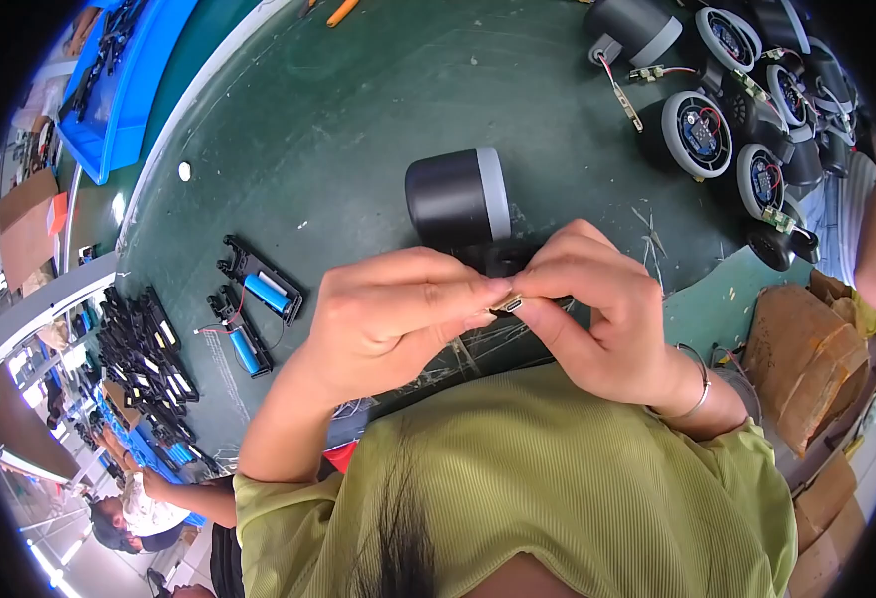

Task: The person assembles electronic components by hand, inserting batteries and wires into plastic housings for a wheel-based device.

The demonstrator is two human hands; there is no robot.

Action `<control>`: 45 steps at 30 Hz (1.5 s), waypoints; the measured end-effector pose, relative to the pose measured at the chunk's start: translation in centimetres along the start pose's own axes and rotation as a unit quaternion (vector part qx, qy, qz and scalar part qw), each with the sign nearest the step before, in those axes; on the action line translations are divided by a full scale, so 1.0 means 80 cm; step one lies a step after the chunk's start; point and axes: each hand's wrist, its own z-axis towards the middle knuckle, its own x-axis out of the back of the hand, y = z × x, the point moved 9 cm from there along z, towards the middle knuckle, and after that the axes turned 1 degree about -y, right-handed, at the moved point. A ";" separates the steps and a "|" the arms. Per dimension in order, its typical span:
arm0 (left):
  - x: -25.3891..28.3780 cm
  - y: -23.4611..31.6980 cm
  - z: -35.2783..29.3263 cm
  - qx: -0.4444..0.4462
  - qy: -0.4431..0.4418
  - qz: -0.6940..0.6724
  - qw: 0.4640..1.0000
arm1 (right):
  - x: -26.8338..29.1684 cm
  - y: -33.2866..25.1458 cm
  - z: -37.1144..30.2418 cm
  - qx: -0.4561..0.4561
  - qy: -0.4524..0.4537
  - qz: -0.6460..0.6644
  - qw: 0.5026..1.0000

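Both my hands meet at the front of the table over a small circuit board (510, 304) with a metal port on its edge. My left hand (388, 314) pinches the board from one side between thumb and fingers. From the other side, my right hand (597, 304) grips it the same way. Just beyond my fingers a black cylindrical housing (446, 197) with a grey rim lies on its side. A dark part (506, 261) between the housing and my fingertips is partly covered, and I cannot tell whether it joins the board.
Several black round housings (697, 135) with exposed boards and wires crowd the far right. Two black holders with blue batteries (267, 292) lie left, beside a heap of black parts (149, 349). A blue bin (124, 130) stands far left, cardboard (797, 359) at right. Other people sit nearby.
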 end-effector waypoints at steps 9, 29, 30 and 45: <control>-0.008 0.013 0.059 -0.021 -0.104 0.447 0.888 | 0.016 0.006 -0.003 -0.001 -0.035 -0.083 0.996; 0.335 0.060 -0.173 -0.142 0.603 0.059 0.783 | -0.180 -0.152 0.166 0.267 -0.103 0.101 0.953; 0.380 0.047 -0.187 -0.151 0.626 0.049 0.763 | -0.195 -0.149 0.182 0.245 -0.082 0.100 0.961; 0.642 -0.196 -0.240 0.345 0.666 0.442 0.492 | -0.232 -0.021 0.143 0.093 -0.238 -0.123 0.959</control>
